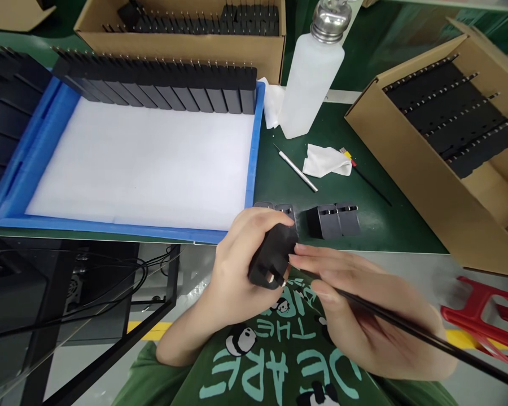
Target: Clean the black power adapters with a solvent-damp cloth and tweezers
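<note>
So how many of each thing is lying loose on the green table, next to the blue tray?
Black plugs: 4
White cloths: 2
Bottle: 1
Metal pick: 1
Total: 8

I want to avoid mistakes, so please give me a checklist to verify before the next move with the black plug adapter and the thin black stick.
1. Left hand grips the black plastic plug adapter: ok.
2. Right hand holds the thin black stick: ok.
3. Stick tip touches the adapter: cannot tell, blurred.
4. Metal pins face the person: ok.
5. Blue tray with white liner has bare liner showing: ok.
6. Three more black adapters wait on the green table: ok.
</note>
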{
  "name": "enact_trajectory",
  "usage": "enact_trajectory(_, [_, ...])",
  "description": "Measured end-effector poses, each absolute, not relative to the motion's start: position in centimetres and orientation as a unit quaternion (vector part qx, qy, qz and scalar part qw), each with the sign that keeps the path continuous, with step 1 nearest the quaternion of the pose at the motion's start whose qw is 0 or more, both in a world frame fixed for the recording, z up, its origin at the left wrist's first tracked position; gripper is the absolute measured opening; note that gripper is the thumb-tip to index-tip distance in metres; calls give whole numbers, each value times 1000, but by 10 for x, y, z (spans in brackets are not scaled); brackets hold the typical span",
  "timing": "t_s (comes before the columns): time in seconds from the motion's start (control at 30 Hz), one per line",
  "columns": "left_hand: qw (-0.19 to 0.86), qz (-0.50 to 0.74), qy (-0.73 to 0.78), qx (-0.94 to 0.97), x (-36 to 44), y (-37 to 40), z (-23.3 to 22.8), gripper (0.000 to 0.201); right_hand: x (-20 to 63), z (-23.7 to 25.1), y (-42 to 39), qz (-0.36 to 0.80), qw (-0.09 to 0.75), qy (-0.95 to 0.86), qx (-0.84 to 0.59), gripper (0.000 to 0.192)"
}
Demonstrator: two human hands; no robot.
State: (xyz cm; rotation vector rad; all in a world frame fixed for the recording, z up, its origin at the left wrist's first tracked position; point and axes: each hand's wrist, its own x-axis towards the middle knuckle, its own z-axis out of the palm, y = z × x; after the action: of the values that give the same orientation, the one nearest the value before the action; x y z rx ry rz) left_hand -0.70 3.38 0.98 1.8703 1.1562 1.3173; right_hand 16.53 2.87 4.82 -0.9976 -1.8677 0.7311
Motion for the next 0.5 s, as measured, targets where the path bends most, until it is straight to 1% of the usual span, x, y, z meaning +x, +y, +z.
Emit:
enact_trajectory(0.07, [285, 488, 432, 703, -7, 34, 10, 45, 169, 51, 33, 305, 412, -770, -380, 11])
enact_trajectory(0.13, [285, 487, 432, 703, -8, 34, 10, 45, 170, 52, 34, 305, 410, -774, -374, 11])
enact_trajectory(0.33, [292, 489, 431, 700, -8, 34, 8, 45, 158, 42, 23, 258, 463, -727, -437, 13])
enact_trajectory(0.5, [298, 486, 428, 701, -9, 33, 7, 47, 157, 40, 23, 280, 462, -735, -409, 11])
